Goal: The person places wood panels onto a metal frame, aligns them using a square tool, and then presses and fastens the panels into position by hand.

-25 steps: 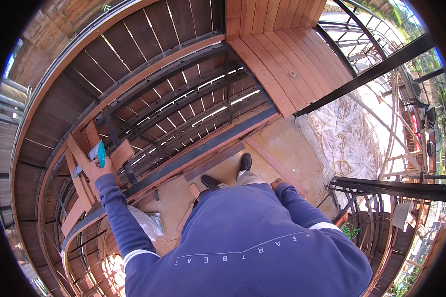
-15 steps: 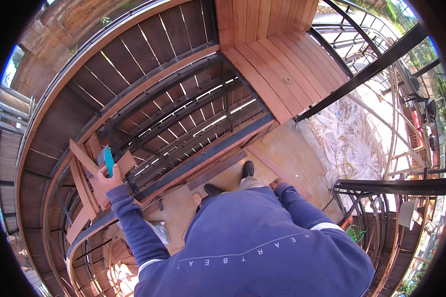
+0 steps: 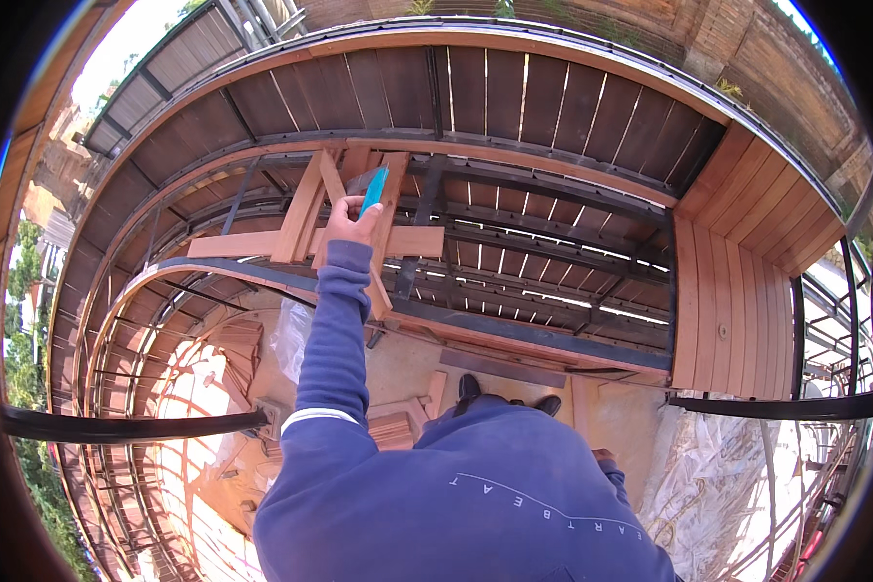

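My left hand [image 3: 351,225] is closed round a flat teal thing [image 3: 373,192] with a greyish, thin part beside it; its exact kind I cannot make out. It is held up over several loose wooden boards [image 3: 306,209], which lie crossed on the dark metal frame of a curved bench. One longer board [image 3: 233,243] runs crosswise beneath the others. My right hand [image 3: 603,454] hangs low at my right side, mostly hidden by my sleeve and body, so its fingers cannot be made out.
Wooden slats [image 3: 732,301] cover the bench's right end. A black metal rail [image 3: 553,346] edges the open frame in front of my feet. Stacked boards [image 3: 390,432] and clear plastic [image 3: 291,339] lie on the floor at left; a plastic sheet [image 3: 708,466] covers the floor at right.
My view has turned left, so the bench now spreads across it. My left arm reaches further forward, still holding the teal thing over the boards. My right hand is now more hidden.
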Demonstrator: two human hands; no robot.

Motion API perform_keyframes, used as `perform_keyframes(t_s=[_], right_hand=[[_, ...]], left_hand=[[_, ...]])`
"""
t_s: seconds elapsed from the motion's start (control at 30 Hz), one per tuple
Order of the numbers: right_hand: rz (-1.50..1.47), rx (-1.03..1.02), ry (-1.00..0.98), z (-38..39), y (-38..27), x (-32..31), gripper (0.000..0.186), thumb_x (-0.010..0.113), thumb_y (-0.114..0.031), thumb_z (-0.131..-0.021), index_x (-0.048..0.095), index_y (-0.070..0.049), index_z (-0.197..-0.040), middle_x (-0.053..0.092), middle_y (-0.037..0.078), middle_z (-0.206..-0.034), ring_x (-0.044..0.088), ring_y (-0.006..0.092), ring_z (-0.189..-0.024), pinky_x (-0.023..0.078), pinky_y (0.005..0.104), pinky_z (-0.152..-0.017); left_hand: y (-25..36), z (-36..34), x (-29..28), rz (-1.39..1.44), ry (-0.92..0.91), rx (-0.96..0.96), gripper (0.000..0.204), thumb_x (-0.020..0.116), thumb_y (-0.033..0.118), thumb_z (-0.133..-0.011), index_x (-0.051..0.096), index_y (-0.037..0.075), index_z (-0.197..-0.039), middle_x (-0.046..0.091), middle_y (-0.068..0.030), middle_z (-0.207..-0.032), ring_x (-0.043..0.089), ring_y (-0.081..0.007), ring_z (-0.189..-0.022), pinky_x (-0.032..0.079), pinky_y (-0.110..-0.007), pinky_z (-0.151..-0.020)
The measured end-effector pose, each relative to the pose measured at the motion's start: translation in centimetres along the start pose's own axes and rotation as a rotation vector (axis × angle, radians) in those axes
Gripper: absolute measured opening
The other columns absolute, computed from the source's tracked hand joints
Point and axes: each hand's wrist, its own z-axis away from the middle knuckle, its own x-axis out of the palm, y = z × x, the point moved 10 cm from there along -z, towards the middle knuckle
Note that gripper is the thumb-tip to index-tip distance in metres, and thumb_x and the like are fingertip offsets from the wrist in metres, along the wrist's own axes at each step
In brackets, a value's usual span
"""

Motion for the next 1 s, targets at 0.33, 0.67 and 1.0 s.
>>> perform_keyframes(t_s=[0.33,0.67,1.0], right_hand=[[-0.041,0.016,-0.038,0.4,-7.2,-0.2,0.027,0.059,-0.019,-0.077,0.058,0.006,-0.087,0.063,0.017,-0.077,0.060,0.0232,-0.063,0.050,0.0342,-0.057],[-0.377,0.102,-0.074,1.1,-7.6,1.0,0.022,0.058,-0.018,-0.079,0.057,0.001,-0.089,0.062,0.010,-0.074,0.058,0.0168,-0.058,0.047,0.0279,-0.050],[-1.096,-0.408,-0.350,11.3,-26.7,-7.2,0.028,0.050,-0.027,-0.090,0.054,-0.001,-0.099,0.061,0.006,-0.083,0.056,0.0099,-0.065,0.047,0.0228,-0.061]], left_hand=[[0.9,-1.5,-2.0,-0.041,-0.152,0.153,0.043,0.071,0.018,-0.071,0.053,0.000,-0.106,0.056,-0.0057,-0.095,0.054,-0.0125,-0.082,0.045,-0.024,-0.072],[10.0,11.8,11.2,-0.089,-0.452,0.366,0.042,0.071,0.007,-0.067,0.055,0.000,-0.104,0.051,-0.0069,-0.094,0.054,-0.0135,-0.084,0.046,-0.021,-0.065],[9.1,31.8,32.6,-0.087,-0.984,0.406,0.042,0.072,0.010,-0.060,0.057,0.002,-0.098,0.052,-0.0117,-0.090,0.054,-0.0264,-0.082,0.045,-0.033,-0.070]])
